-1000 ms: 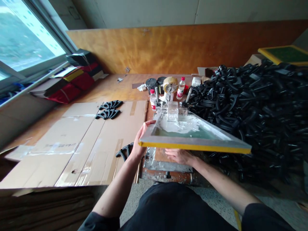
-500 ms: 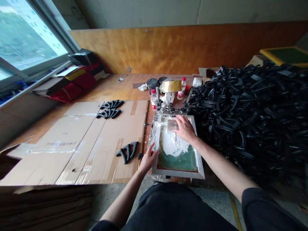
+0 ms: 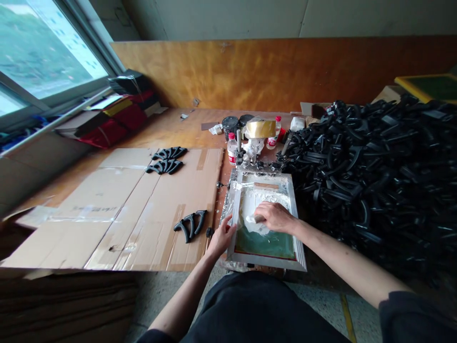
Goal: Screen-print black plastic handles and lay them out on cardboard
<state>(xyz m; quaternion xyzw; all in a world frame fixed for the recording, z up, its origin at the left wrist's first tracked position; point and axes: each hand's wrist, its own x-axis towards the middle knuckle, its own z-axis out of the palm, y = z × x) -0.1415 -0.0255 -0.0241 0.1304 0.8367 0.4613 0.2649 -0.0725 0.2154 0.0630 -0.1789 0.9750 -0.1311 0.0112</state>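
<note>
A silver-framed printing screen [image 3: 266, 263], its green mesh [image 3: 264, 244] smeared with white paste [image 3: 249, 202], is being touched by the loosely open left hand [image 3: 223, 237]; on it, a mostly hidden scraper [image 3: 259, 218] is being gripped by the right hand [image 3: 274, 216]. The wooden workbench [image 3: 182, 126] beneath is being lit through a window [image 3: 53, 45]; the contents of a black tub [image 3: 230, 126] are being hidden.

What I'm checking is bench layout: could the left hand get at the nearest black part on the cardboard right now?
Probably yes: the left hand is close to that black part, with just a small dark knob between them.
</note>
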